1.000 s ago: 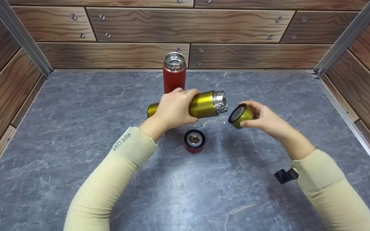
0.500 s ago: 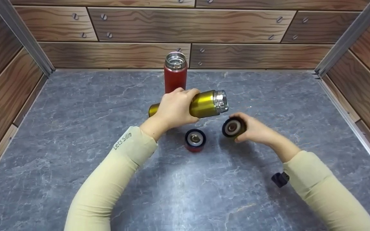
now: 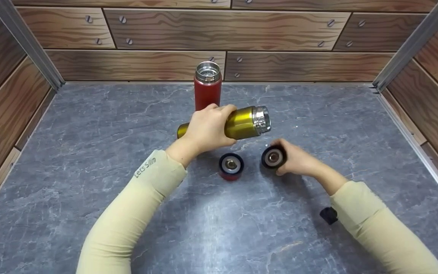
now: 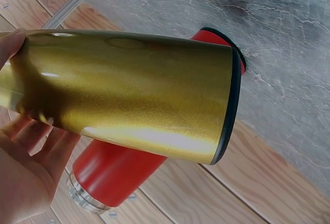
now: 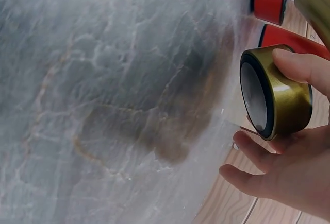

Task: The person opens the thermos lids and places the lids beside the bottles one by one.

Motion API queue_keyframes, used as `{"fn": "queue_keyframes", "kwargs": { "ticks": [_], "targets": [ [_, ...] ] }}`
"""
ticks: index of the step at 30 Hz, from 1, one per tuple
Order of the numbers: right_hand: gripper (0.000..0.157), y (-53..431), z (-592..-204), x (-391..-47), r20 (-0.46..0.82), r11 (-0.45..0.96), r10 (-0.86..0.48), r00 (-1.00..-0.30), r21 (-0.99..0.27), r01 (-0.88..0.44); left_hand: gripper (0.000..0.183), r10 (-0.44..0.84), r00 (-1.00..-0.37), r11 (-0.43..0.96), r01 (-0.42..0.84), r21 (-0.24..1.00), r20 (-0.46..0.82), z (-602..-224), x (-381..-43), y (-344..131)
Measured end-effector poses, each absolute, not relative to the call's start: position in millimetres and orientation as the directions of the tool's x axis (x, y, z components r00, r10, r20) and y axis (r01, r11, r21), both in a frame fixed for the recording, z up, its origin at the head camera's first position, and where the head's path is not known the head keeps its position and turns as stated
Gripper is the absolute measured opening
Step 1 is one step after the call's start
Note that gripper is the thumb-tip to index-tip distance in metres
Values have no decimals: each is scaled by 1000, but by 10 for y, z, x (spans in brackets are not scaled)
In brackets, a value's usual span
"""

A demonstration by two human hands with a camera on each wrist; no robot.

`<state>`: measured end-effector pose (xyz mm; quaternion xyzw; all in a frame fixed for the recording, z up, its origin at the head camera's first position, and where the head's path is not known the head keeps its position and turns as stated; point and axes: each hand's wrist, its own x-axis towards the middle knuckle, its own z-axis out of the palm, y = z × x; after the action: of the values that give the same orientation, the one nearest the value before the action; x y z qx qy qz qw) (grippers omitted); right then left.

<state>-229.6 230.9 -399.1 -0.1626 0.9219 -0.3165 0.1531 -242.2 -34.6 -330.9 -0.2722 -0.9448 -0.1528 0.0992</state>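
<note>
My left hand (image 3: 210, 129) grips a gold thermos flask (image 3: 243, 123) round its body. The flask lies nearly level in the air, its uncapped steel mouth towards the right. My right hand (image 3: 297, 160) holds the matching gold lid (image 5: 294, 95) between thumb and fingers, hollow side up in the head view. That lid is low over the table, below the flask's mouth; whether it touches the surface I cannot tell. Behind the left hand stands a red thermos flask (image 3: 207, 93), upright and uncapped. Its red lid (image 3: 230, 166) sits hollow side up, left of the gold one.
The grey marbled tabletop (image 3: 127, 114) is bounded by wood-patterned walls (image 3: 219, 30) at the back and sides. Metal rails (image 3: 405, 49) run along the corners. A small black device (image 3: 329, 215) sits at the right cuff.
My right hand has come down and to the left with the gold lid, turning its hollow side up. The left hand and the gold flask have hardly moved.
</note>
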Motion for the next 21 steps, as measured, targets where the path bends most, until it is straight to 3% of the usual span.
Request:
{"fn": "queue_keyframes", "kwargs": {
  "ticks": [21],
  "targets": [
    [80, 2333, -4069, -2308, -233, 787, -378, -896, -591, -179, 67, 476, -829, 795, 549, 259, 295, -3318, -2411, -365]
  ]
}}
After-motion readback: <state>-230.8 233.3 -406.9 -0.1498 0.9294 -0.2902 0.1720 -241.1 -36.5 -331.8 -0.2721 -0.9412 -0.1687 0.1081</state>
